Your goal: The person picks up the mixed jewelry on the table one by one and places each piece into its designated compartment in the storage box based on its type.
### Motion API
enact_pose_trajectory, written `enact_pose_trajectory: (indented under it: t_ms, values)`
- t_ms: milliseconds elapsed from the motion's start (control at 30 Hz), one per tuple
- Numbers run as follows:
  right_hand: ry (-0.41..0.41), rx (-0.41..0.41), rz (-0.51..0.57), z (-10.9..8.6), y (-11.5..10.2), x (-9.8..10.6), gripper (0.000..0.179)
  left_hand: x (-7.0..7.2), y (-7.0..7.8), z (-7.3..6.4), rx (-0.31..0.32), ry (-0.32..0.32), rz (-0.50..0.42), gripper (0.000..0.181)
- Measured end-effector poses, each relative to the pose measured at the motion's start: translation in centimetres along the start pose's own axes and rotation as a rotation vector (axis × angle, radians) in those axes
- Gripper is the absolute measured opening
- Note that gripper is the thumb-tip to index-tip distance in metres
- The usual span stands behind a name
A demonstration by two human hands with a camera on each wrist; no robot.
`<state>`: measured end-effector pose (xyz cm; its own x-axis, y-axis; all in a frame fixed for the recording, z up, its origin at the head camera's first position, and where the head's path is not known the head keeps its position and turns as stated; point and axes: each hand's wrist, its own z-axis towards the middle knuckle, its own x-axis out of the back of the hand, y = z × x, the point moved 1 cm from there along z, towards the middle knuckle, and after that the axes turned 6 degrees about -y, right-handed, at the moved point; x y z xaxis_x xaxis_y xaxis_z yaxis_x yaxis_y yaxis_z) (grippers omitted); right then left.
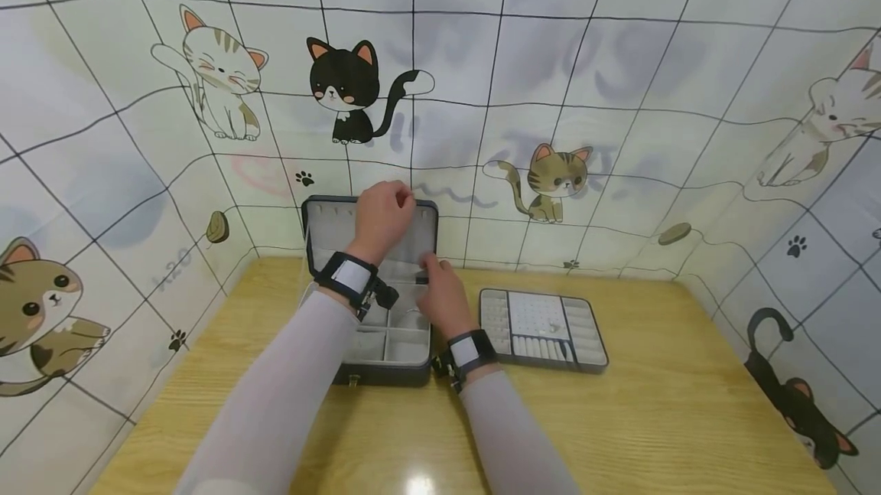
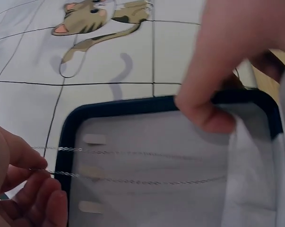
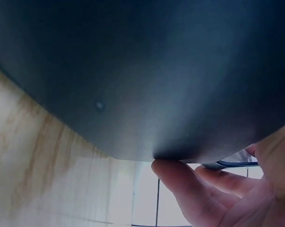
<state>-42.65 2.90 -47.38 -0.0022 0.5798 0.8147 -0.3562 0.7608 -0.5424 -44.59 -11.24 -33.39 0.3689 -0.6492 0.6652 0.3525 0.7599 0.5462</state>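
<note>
- Pinching a fine silver chain (image 2: 147, 182), the left hand (image 1: 385, 212) has its fingertips closed narrow, just off the top rim of the lid (image 1: 322, 239).
- Chain location: two strands run down the raised lid's lining, past the pale tabs (image 2: 91, 207), and vanish behind the fabric pocket (image 2: 248, 179). Whether a tab catches either strand, I cannot tell.
- Right hand (image 1: 446, 296): curled over the lid's side rim, a fingertip at the pocket's edge; other fingertips sit against the dark outer casing.
- Technique, my judgement: keep both strands parallel and only lightly taut; a hard tug might kink the links or snag a tab.
- Also judged: the right hand should brace the lid without pushing it back, and leave the pocket mouth slack so the chain slides freely.
- Pose: both forearms reach forward from the near side; left wrist raised higher, right lower, beside the box (image 1: 385, 374).
</note>
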Motion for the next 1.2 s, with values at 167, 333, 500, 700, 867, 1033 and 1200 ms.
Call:
enact_pose_trajectory:
  t_ms: [167,333,500,700,867,1033,1200]
  values:
    - [0.010,0.006,0.002,0.1,0.0,0.2,0.061,-0.5,-0.5,-0.6,-0.075,0.047,0.015,0.019]
    - [0.009,0.005,0.001,-0.1,0.1,0.2,0.063,-1.3,-1.1,-1.0,-0.101,0.069,0.041,0.016]
    - [0.018,0.010,0.006,-0.1,0.1,0.2,0.062,-1.8,-1.6,-0.8,-0.124,0.147,0.035,0.010]
    - [0.002,-0.011,0.015,-0.1,-0.1,0.2,0.062,-2.0,-1.8,-1.1,-0.112,0.216,0.001,0.008]
    - [-0.002,-0.019,0.008,-0.2,-0.2,0.2,0.061,-2.5,-2.3,-1.4,-0.136,0.253,0.010,0.011]
    - [0.016,0.002,0.006,-0.3,-0.2,0.2,0.060,-3.1,-2.5,-1.4,-0.141,0.276,0.021,0.012]
    - [0.030,0.015,-0.004,-0.2,-0.1,0.0,0.058,-3.4,-2.3,-1.3,-0.109,0.282,0.019,0.013]
